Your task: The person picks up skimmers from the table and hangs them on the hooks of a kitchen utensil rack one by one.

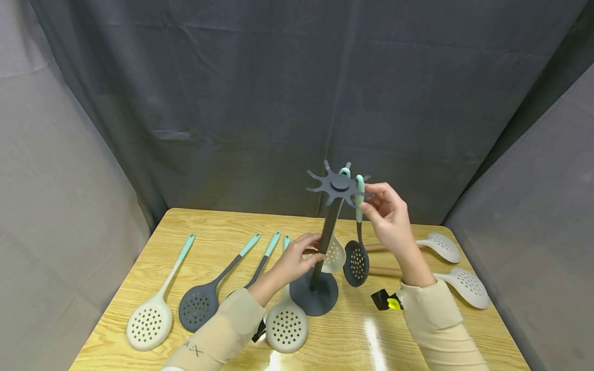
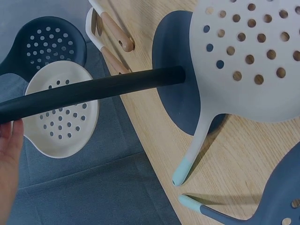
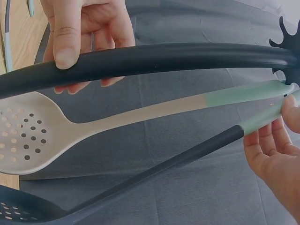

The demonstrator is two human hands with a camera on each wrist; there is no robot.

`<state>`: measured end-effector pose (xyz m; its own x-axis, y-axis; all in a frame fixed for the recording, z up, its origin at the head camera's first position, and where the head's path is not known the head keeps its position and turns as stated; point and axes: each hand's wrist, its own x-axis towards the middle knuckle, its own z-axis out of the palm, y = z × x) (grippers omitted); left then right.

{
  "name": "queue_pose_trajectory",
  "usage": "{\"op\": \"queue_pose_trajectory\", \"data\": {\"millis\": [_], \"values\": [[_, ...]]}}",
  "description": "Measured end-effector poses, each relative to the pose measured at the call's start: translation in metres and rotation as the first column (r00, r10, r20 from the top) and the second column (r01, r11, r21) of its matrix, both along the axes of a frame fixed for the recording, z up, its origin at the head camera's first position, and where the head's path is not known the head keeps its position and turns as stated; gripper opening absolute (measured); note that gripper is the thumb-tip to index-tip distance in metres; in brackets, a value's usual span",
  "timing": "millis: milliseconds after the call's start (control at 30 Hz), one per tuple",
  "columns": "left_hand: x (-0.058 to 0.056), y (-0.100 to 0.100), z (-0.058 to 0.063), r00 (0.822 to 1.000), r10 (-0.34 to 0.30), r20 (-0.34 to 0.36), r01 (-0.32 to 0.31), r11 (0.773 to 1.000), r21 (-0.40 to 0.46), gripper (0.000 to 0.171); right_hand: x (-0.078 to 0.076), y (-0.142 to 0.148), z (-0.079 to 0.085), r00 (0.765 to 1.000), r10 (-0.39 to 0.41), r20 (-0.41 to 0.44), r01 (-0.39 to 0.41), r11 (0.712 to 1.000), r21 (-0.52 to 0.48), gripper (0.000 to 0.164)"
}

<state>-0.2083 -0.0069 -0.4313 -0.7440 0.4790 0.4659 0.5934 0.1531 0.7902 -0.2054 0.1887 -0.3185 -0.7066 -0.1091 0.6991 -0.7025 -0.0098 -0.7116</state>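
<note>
Both arms (image 1: 436,322) extended, left hand (image 1: 299,256) gripping pole (image 1: 330,226), right (image 1: 390,219) pinching skimmer (image 1: 356,263)

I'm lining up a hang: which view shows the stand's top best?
Head: the stand's top sits uncropped, seen from above. Right wrist catches only part, at its right edge; left wrist shows none.

Dark letters (image 1: 193,347), "A" and "X", mark between unclear, on left sleeve (image 1: 232,320)

Dark grey cloth (image 1: 260,93) hangs behind a wooden table (image 1: 223,221), whose surface reflects light.
</note>
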Motion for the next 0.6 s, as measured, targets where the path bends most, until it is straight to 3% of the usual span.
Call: {"op": "queue_pose_trajectory", "data": {"millis": [133, 400, 600], "values": [[0.008, -0.002, 0.012, 1.0, -0.004, -0.009, 0.004, 1.0, -0.001, 0.034, 0.0, -0.001, -0.001, 1.0, -0.009, 0.003, 0.009, 1.0, -0.002, 0.031], [0.009, -0.003, 0.014, 1.0, 0.0, -0.008, 0.0, 1.0, 0.002, 0.035, 0.0, -0.002, -0.005, 1.0, -0.016, 0.017, 0.017, 1.0, -0.016, 0.034], [0.008, -0.003, 0.013, 1.0, -0.004, -0.002, 0.004, 1.0, -0.004, 0.035, 0.0, -0.004, -0.007, 1.0, -0.011, 0.027, 0.012, 1.0, -0.018, 0.027]]}}
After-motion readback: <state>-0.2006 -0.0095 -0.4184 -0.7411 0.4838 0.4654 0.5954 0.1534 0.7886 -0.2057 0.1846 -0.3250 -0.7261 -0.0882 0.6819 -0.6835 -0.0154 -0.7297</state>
